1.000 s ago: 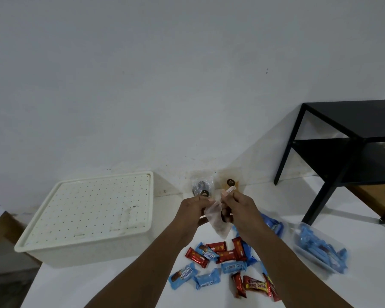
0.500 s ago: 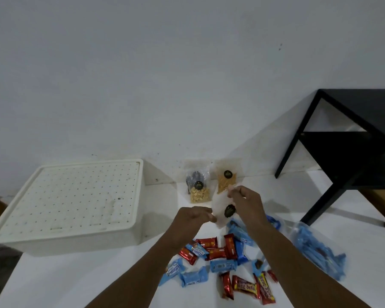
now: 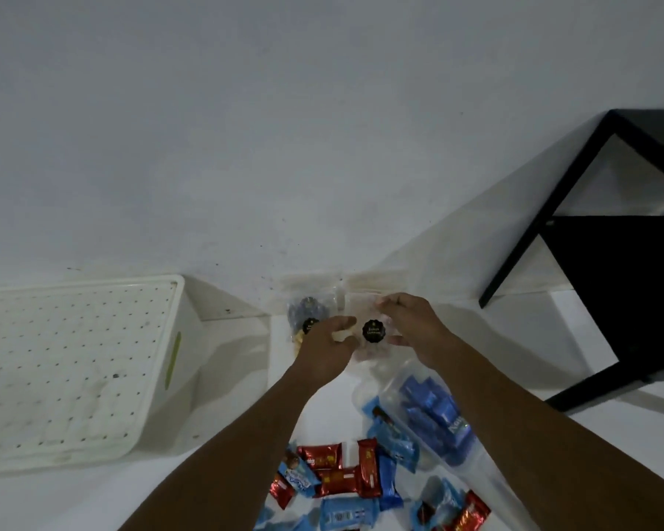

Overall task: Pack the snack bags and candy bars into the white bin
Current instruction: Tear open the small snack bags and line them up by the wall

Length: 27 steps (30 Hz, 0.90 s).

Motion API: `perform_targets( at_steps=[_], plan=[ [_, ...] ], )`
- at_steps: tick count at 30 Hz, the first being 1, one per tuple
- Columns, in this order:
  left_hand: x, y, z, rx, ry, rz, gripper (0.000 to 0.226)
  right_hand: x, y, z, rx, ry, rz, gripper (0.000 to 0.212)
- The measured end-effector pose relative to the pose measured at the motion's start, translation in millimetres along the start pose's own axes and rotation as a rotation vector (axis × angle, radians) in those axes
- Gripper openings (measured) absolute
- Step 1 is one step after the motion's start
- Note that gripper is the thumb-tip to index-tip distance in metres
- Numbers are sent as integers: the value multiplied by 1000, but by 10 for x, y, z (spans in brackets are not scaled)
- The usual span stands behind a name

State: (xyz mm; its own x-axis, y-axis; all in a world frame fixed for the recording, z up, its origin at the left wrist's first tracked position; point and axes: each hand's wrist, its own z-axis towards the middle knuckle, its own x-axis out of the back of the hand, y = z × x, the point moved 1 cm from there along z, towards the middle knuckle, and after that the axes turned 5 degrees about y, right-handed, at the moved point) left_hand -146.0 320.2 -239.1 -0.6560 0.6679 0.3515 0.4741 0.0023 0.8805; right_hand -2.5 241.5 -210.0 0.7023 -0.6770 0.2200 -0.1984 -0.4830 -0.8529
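Observation:
My left hand [image 3: 328, 348] and my right hand [image 3: 409, 323] both grip a clear snack bag [image 3: 372, 341] with a round black label, held upright by the wall. Behind my left hand another clear snack bag [image 3: 311, 306] leans on the wall, partly hidden. The white bin [image 3: 177, 377] stands at the left with a perforated white lid closed on it. Red and blue candy bars [image 3: 345, 477] lie scattered on the white table near me. A clear bag of blue bars [image 3: 434, 413] lies under my right forearm.
A black side table [image 3: 610, 262] stands on the white table [image 3: 238, 369] at the right, against the wall. The white wall runs close behind the snack bags.
Both hands have carried the clear snack bag forward toward the wall. The view has tipped and moved closer, so the bin and candy bars appear larger and lower.

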Motion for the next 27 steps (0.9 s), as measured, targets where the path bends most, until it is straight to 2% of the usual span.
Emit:
perform_targets(
  at_steps=[4, 8, 12, 15, 19, 27],
  plan=[
    [-94, -80, 252, 86, -14, 43, 50, 27, 101, 250, -51, -93, -66, 10],
    [-91, -133, 233, 130, -57, 37, 53, 110, 249, 281, -56, -43, -222, 25],
    [60, -127, -3, 153, -98, 45, 54, 153, 243, -2, -87, -39, -227, 22],
    [295, -60, -297, 149, -134, 54, 53, 51, 92, -348, -55, -54, -195, 12],
    [773, 63, -753, 86, -173, 102, 46, -341, -158, -866, 49, -139, -207, 7],
    [1993, -215, -1697, 37, 20, 169, 51, -1446, -363, -1890, 215, -292, -240, 22]
  ],
)
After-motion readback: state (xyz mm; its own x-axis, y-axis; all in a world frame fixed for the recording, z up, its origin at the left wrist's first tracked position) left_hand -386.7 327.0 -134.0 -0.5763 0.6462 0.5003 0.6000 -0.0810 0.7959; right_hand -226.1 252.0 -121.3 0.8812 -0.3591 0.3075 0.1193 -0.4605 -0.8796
